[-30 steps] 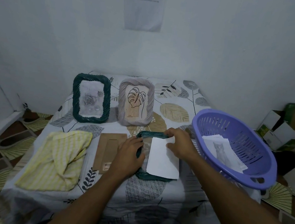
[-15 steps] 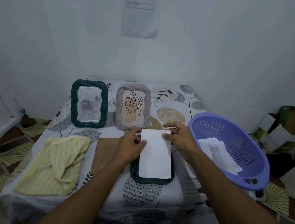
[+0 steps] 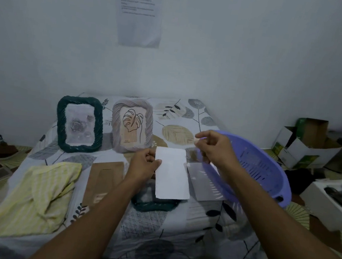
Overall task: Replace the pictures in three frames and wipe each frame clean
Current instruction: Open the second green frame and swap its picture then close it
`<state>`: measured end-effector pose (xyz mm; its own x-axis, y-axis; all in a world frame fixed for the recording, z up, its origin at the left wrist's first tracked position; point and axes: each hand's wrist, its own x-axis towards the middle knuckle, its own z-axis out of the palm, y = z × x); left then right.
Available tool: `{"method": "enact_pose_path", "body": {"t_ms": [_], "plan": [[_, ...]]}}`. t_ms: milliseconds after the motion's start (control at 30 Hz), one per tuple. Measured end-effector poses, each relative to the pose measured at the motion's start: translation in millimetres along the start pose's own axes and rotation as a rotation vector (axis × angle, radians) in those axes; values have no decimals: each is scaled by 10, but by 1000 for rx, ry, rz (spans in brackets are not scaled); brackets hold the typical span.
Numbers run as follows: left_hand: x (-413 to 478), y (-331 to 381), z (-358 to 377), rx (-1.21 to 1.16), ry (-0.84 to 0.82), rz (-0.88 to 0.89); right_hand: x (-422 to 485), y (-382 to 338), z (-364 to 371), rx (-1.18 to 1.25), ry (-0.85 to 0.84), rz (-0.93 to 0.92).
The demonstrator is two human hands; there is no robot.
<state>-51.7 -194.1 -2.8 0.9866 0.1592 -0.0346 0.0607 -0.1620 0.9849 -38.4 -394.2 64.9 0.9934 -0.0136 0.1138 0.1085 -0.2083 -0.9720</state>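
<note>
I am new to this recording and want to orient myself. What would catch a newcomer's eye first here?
First, the two hands in the centre: the left hand holds a white paper above a flat green frame, while the right hand pinches a thin greyish sheet beside it. Behind them stand an upright green frame and a grey frame with a leaf drawing; a purple basket sits at the right.
</note>
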Motion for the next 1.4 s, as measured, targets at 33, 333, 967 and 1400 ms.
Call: {"method": "enact_pose_path", "body": {"t_ms": [33, 333, 967, 1400], "plan": [[10, 3, 34, 22, -6, 8, -2, -40, -71, 43, 18, -8], [84, 32, 282, 28, -42, -16, -107, 131, -414, -817, -328, 114], [247, 19, 1264, 187, -101, -114, 61, 32, -494, -783, -139, -29], [305, 54, 1128, 599, -6, 178, 19, 307, -370, -745, -238, -36]]}}
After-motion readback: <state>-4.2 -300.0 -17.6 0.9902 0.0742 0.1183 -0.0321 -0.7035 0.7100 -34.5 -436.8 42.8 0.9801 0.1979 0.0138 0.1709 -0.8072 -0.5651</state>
